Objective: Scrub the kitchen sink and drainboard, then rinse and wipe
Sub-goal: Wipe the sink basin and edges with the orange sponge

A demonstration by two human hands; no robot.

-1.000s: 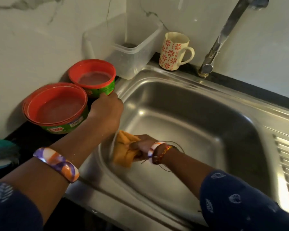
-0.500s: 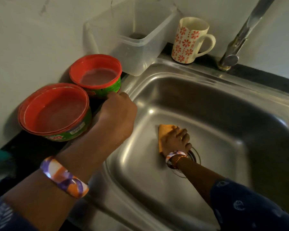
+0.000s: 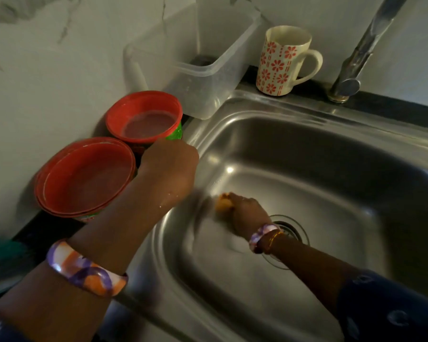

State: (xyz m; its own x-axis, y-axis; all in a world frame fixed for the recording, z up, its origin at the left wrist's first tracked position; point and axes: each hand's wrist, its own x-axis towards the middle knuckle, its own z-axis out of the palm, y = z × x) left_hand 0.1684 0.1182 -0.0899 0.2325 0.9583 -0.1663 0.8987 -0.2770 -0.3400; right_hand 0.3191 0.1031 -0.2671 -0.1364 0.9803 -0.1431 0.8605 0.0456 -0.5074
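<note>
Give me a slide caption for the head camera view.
Right hand scrubs the sink floor with an orange sponge while the left hand braces on the rim.

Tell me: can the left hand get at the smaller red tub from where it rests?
Probably yes. The left hand sits on the sink rim right beside the smaller red tub, and nothing lies between them. Its fingers are hidden, so actual contact is unclear.
</note>
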